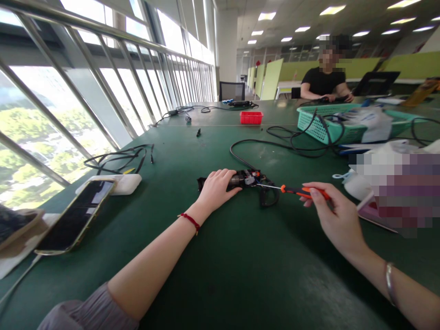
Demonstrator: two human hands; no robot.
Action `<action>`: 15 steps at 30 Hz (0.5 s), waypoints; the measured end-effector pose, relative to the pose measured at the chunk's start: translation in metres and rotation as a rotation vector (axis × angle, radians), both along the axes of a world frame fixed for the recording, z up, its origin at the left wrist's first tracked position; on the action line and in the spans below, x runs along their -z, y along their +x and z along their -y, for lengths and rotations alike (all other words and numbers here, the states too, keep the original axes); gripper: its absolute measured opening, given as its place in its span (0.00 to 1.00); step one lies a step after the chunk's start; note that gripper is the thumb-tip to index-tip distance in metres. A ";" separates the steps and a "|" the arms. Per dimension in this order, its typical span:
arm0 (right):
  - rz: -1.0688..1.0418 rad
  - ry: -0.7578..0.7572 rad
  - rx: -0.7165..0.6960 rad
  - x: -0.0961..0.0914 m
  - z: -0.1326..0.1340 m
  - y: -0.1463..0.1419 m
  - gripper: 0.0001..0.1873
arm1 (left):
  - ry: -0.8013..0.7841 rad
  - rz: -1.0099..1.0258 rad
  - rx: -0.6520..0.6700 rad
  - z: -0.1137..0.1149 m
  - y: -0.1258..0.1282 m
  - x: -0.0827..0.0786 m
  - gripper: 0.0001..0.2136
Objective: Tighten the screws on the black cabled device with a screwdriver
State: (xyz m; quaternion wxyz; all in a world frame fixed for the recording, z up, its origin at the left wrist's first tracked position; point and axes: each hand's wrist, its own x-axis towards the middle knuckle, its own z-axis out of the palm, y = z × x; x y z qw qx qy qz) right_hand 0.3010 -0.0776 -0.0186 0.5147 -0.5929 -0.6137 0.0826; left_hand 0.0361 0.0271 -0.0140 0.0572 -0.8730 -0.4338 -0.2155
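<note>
My left hand (219,185) is wrapped over the black body of an opened corded power tool (243,178) lying on the green table. Small inner parts and wires show at the tool's right end, beside its black looped handle (269,197). In my right hand (332,211) is an orange-and-black screwdriver (297,189), held by its handle. Its shaft points left, and the tip meets or nearly meets the exposed parts; exact contact is too small to tell. A black cord (237,155) runs from the tool toward the back right.
A teal basket (314,123) with bags and cables stands at the back right, a red bin (251,118) behind the tool. A phone (77,215) leans on a white block at left, near a coiled cable (120,158). A person (321,85) sits across the table.
</note>
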 end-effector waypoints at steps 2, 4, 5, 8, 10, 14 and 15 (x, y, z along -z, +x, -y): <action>-0.035 0.025 0.021 -0.001 0.001 -0.001 0.15 | 0.004 -0.003 0.001 0.000 0.000 0.000 0.19; -0.054 0.067 0.032 -0.002 0.003 -0.002 0.15 | 0.013 -0.008 0.001 0.000 0.000 0.000 0.19; -0.054 0.086 0.026 -0.002 0.004 -0.003 0.15 | 0.020 -0.013 0.000 0.001 0.000 -0.001 0.19; -0.008 0.101 -0.014 -0.003 0.006 -0.005 0.14 | 0.047 -0.029 -0.011 0.004 0.001 -0.002 0.19; 0.037 0.093 -0.031 -0.002 0.006 -0.006 0.14 | 0.067 -0.039 -0.021 0.005 0.001 -0.003 0.19; 0.080 0.087 -0.027 0.001 0.006 -0.005 0.14 | 0.088 -0.050 -0.028 0.006 0.002 -0.002 0.18; 0.083 0.087 -0.028 0.001 0.007 -0.005 0.14 | 0.092 -0.051 -0.028 0.006 0.002 -0.002 0.18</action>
